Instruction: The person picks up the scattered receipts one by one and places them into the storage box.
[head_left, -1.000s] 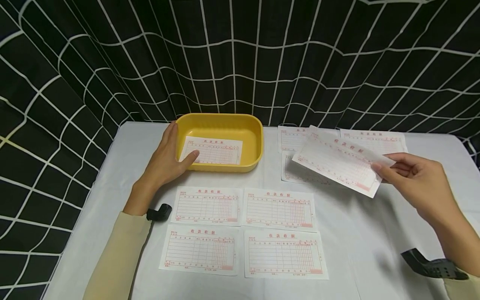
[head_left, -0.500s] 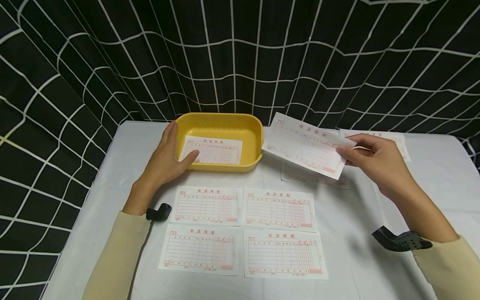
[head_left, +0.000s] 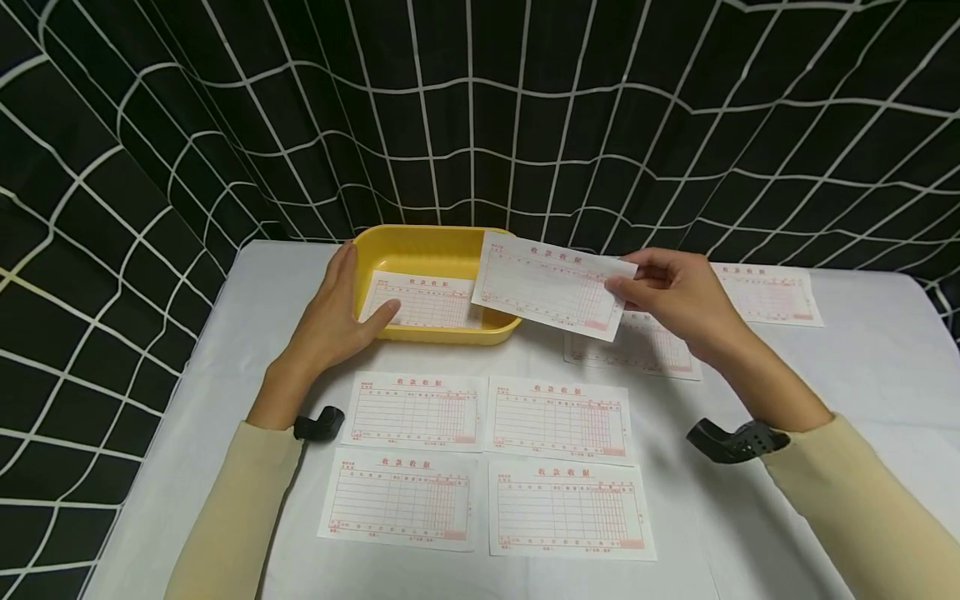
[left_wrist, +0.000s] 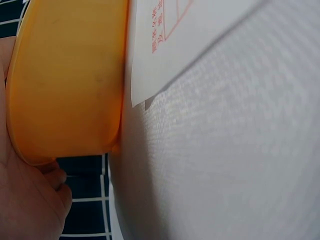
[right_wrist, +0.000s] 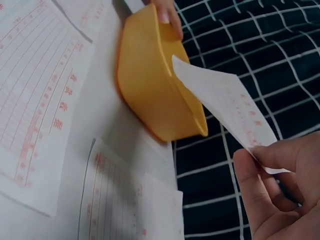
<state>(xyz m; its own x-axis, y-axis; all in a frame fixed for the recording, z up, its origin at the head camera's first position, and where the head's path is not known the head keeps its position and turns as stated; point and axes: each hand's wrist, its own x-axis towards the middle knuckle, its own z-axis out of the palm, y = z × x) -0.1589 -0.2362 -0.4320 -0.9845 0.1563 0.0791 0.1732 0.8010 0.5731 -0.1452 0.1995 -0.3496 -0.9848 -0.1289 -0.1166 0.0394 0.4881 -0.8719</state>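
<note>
My right hand [head_left: 678, 293] pinches a white receipt slip [head_left: 551, 285] with red print by its right end, between thumb and fingers. The slip is tilted and raised, overlapping the right end of a yellow plastic basin [head_left: 442, 335] in the head view. In the right wrist view, the held slip [right_wrist: 225, 92] reaches over the basin's rim. My left hand [head_left: 330, 312] holds the basin at its left end, fingers along the outer side and thumb over the front rim. Inside the basin lies another receipt slip [head_left: 420, 300], partly covered by the thumb and the held slip.
In front of the basin lie a receipt slip [head_left: 416, 412] and several more, in two rows. To the right are a slip [head_left: 633, 350], partly hidden by my right hand, and another slip [head_left: 772, 296] farther back. A white cloth covers the table; black gridded fabric [head_left: 480, 125] hangs behind.
My right hand has carried the receipt slip leftward, from above the right-hand slips to the basin's right end. The left hand and basin stay in place.
</note>
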